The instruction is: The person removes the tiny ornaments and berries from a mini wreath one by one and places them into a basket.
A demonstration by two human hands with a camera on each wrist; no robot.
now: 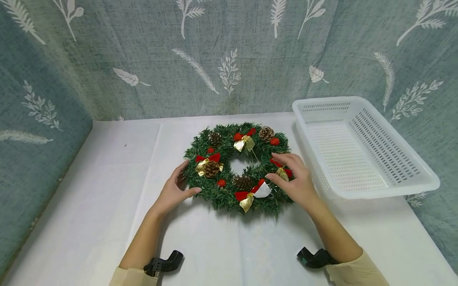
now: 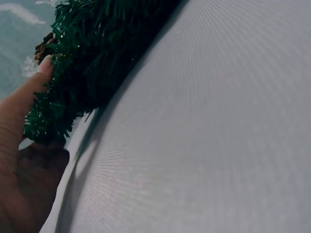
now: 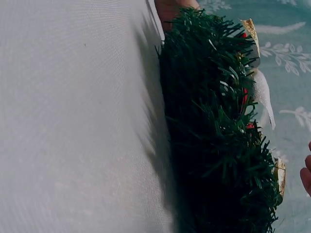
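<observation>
A green Christmas wreath lies flat on the table, trimmed with pinecones, red berries and red-and-gold bows. My left hand holds its left edge, thumb at the near side and fingers round the outer side. In the left wrist view the thumb lies along the needles. Over the right side hovers my right hand, thumb and fingers spread beside a red-and-gold bow. Its fingertips appear apart from the needles in the right wrist view. The front bow shows one white loop.
A white perforated plastic basket stands right of the wreath, with nothing in it. White cloth covers the table. A grey-green curtain with white leaf prints hangs behind and at both sides.
</observation>
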